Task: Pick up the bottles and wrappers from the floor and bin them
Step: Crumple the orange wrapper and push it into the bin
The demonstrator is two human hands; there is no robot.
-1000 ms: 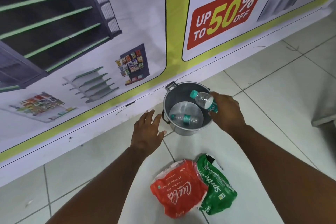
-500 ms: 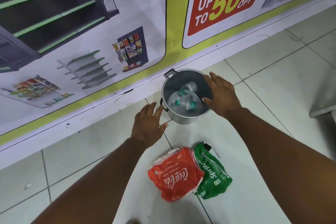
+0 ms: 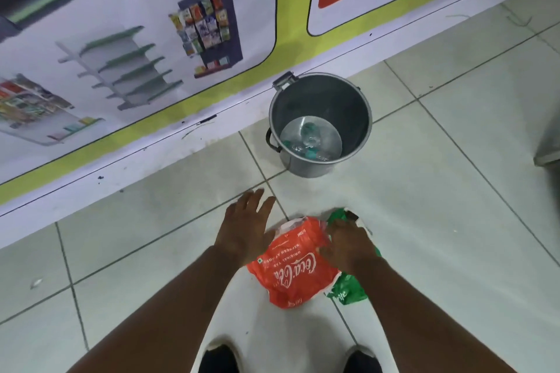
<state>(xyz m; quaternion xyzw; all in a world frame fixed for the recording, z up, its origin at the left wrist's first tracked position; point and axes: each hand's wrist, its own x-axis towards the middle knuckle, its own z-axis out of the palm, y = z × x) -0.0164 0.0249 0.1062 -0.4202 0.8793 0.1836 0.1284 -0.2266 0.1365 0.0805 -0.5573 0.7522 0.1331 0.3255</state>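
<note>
A grey metal bin [image 3: 360, 118] stands on the floor against the wall base, with clear bottles with teal caps [image 3: 309, 142] lying at its bottom. In front of it lie a red Coca-Cola wrapper [image 3: 291, 275] and, partly under it, a green Sprite wrapper [image 3: 348, 291]. My left hand [image 3: 245, 227] hovers flat with fingers spread at the red wrapper's left edge, holding nothing. My right hand [image 3: 348, 242] rests on top of both wrappers where they meet, fingers curled down onto them; whether it grips them I cannot tell.
A printed banner wall [image 3: 151, 54] runs along the back, just behind the bin. Pale floor tiles [image 3: 454, 191] spread to the right. A grey metal object [image 3: 548, 148] shows at the right edge. My two dark shoes [image 3: 218, 359] are at the bottom.
The right hand dropped the bottle into the bin, then pulled back and came down onto the wrappers. The left hand moved back toward the red wrapper. The view tilted downward.
</note>
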